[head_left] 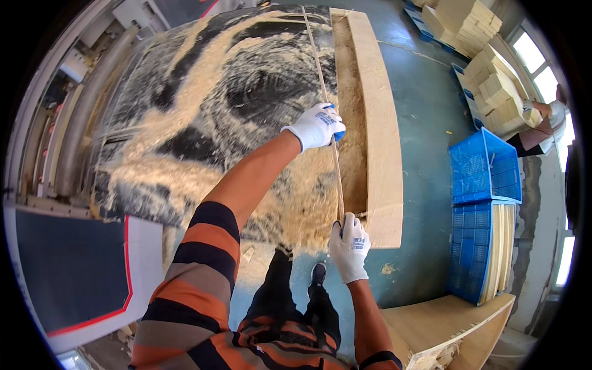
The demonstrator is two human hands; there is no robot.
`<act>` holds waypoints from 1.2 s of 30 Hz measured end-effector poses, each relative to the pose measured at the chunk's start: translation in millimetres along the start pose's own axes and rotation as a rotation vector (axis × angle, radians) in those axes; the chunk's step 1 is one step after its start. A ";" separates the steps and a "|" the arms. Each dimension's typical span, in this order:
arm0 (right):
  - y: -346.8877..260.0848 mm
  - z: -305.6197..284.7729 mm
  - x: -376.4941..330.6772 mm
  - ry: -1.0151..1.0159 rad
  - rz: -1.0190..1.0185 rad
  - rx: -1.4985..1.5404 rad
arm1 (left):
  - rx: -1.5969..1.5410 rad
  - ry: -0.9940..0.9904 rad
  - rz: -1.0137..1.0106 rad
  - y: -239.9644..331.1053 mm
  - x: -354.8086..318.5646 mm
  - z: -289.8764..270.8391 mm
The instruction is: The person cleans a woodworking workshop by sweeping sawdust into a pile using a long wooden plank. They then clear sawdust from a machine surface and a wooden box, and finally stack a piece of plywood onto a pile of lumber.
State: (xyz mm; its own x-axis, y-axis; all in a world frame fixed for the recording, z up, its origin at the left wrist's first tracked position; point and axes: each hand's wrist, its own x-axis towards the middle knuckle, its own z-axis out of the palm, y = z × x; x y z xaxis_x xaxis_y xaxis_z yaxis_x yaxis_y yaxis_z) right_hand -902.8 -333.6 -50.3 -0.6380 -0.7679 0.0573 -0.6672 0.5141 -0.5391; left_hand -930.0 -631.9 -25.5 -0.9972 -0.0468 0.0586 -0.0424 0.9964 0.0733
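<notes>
**Thin strip held at two points beside the board stack: risks noted**

Head view. I logged everything against the pale wooden board stack (382, 135), which stood on edge on the sawdust-covered machine table (185, 123). A long thin wooden strip (324, 92) ran just left of the stack, along its inner face. The left hand (317, 126), gloved white, was closed around the strip near the stack's middle. The right hand (348, 246), also gloved, gripped the strip's near end at the stack's near corner. I could not tell whether the strip touched the stack's face or stood just off it.

Risks, as I judged them:
- The strip looked slender and bowed; uneven pull between the two grips could have snapped it between the hands.
- Loose sawdust lay thick left of the stack; a glove could have slipped, or debris jammed between strip and stack.
- The far end reached past the stack's middle with no hand on it, so it could have whipped or caught.

Right of the stack, blue crates (484, 203) stood on the floor, well apart. Another person (546, 126) worked beyond them.
</notes>
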 end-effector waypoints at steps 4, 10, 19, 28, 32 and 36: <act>-10.4 49.2 102.4 -0.017 0.051 -0.093 | 0.022 0.109 0.022 -95.9 55.5 43.5; -48.2 108.9 232.3 -0.104 0.040 -0.183 | 0.115 -0.099 -0.229 -224.8 85.4 59.4; -119.6 156.7 374.7 -0.172 -0.261 -0.382 | 0.156 0.111 -0.455 -399.9 36.5 67.4; -196.3 202.8 401.3 -0.383 -0.516 -0.410 | 0.147 0.039 -0.718 -466.5 -88.7 48.1; -203.7 194.9 388.0 -0.503 -0.587 -0.502 | 0.189 -0.039 -0.742 -440.8 -139.7 39.6; -189.5 189.8 362.7 -0.446 -0.782 -0.460 | 0.146 -0.069 -0.806 -394.9 -190.9 32.5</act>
State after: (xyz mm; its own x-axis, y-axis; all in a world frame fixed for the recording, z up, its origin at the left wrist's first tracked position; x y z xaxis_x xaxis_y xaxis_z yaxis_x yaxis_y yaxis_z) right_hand -934.8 -782.1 -86.9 0.1810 -0.9769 -0.1138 -0.9801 -0.1696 -0.1030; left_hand -724.9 -1014.2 -98.0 -0.6582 -0.7526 -0.0185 -0.7504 0.6579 -0.0635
